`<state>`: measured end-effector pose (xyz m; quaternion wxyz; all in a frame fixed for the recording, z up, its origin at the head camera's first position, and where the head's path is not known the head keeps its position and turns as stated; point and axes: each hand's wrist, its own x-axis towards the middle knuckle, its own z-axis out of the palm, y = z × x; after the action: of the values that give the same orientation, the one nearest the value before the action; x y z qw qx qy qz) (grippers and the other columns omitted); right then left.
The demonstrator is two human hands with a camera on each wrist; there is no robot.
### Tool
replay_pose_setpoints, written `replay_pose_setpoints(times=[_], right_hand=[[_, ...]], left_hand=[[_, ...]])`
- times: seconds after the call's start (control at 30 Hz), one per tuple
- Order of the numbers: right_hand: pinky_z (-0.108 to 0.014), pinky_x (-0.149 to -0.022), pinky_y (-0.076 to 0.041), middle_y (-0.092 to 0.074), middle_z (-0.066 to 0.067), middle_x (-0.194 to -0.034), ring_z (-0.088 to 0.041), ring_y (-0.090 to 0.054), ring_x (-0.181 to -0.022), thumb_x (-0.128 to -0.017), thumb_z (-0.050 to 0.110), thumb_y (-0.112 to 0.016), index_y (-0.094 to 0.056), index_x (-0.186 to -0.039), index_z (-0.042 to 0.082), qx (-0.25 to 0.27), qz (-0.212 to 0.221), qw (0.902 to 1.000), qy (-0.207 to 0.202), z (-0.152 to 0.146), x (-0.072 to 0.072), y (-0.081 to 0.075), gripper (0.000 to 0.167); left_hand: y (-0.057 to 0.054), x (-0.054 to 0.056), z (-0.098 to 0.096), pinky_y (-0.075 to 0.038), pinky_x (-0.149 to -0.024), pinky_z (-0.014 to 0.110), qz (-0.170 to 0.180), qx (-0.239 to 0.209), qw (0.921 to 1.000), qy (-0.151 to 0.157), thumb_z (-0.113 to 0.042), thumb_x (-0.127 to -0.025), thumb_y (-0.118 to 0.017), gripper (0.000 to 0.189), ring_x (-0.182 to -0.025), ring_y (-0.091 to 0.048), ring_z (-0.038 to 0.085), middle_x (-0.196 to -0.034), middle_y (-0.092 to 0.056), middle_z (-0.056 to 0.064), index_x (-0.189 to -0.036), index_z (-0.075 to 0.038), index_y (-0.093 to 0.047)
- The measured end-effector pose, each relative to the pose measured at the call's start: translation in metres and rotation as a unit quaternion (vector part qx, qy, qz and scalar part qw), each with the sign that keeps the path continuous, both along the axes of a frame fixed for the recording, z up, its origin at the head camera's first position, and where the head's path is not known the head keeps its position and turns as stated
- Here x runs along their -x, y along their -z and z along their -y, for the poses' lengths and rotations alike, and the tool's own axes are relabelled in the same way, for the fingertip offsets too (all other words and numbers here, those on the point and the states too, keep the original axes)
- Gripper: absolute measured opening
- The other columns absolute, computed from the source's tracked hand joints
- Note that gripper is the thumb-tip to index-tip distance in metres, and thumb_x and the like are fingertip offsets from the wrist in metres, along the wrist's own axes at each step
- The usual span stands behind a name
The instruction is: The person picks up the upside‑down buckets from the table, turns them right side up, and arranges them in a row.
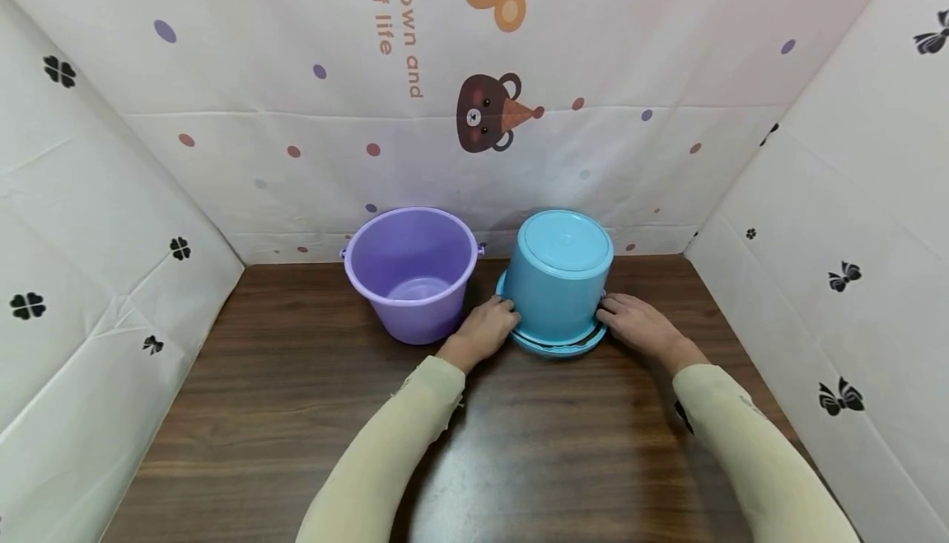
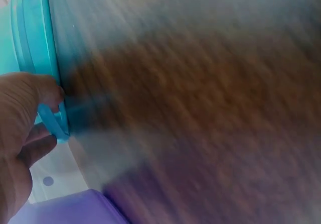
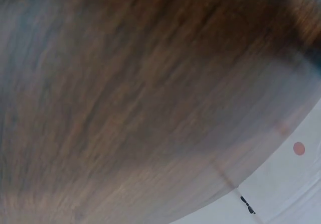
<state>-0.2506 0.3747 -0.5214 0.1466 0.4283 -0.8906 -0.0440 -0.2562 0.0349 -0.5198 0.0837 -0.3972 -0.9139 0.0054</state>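
A light-blue bucket (image 1: pixel 559 279) stands upside down near the back wall, base up, its handle (image 1: pixel 561 351) lying round the front by the rim. My left hand (image 1: pixel 487 329) grips the bucket at its lower left. In the left wrist view the thumb and fingers of the left hand (image 2: pixel 22 128) pinch the blue rim (image 2: pixel 51 58). On the opposite side my right hand (image 1: pixel 639 325) holds the rim with bent fingers. The right wrist view shows the table and wall, not the hand. Just left of the left hand, a purple bucket (image 1: pixel 415 312) stands upright, its inside visible.
Both buckets stand at the back of a dark wood-grain table (image 1: pixel 296 428). Behind them rises a white printed back wall (image 1: pixel 319 189). White side walls, the left one (image 1: pixel 89 345) and the right one (image 1: pixel 838 337), flank the table.
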Motion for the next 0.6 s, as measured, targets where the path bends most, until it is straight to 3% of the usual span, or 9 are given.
replay_pose_setpoints(times=[0.37,0.6], right_hand=[[-0.049,-0.101,-0.055,-0.07,-0.015,-0.118,-0.033,-0.065,-0.117,-0.089,0.007,-0.078,-0.071,-0.113,0.005,-0.005,0.018,0.9998,0.001,-0.0015,0.0019,-0.001,0.025],[-0.047,-0.095,-0.058,-0.073,-0.012,-0.109,-0.03,-0.068,-0.108,-0.082,-0.005,-0.079,-0.073,-0.106,0.004,-0.018,-0.041,0.9986,-0.026,0.0021,0.0053,-0.0003,0.026]], left_hand=[[-0.0003,-0.0001,-0.0001,-0.058,-0.083,0.033,0.008,-0.012,0.9998,-0.013,-0.01,-0.099,-0.066,0.017,-0.102,-0.062,0.025,-0.105,-0.068,0.004,-0.103,-0.019,-0.08],[0.0049,0.0028,-0.0007,-0.057,-0.081,0.032,-0.011,-0.015,0.9998,-0.008,-0.01,-0.099,-0.065,0.017,-0.1,-0.06,0.025,-0.103,-0.068,0.004,-0.103,-0.019,-0.08]])
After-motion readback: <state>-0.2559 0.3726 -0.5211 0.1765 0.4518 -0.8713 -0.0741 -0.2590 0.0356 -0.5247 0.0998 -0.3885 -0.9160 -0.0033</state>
